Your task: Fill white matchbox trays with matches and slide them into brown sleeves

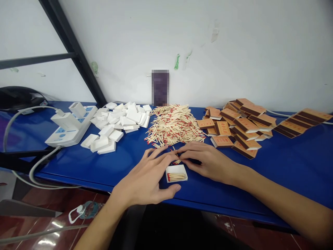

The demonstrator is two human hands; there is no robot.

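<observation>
Right grip (208, 159) bunches at loose matches (177, 161), pinch hard to tell, the tray (177, 168) just bodyward on the worktop (286, 173), long side crosswise, with the spread left grip (145, 177) nearer, curving round it.

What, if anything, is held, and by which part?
The left hand is open, gripping nothing visible. The right hand is at some matches; whether gripped, and where, cannot be told.

One part-filled tray (176, 169), one match heap (174, 126), one power strip (61, 139), one bottle (90, 209) — white trays (133, 115) and orange matchboxes (246, 125) overlap beyond counting.
</observation>
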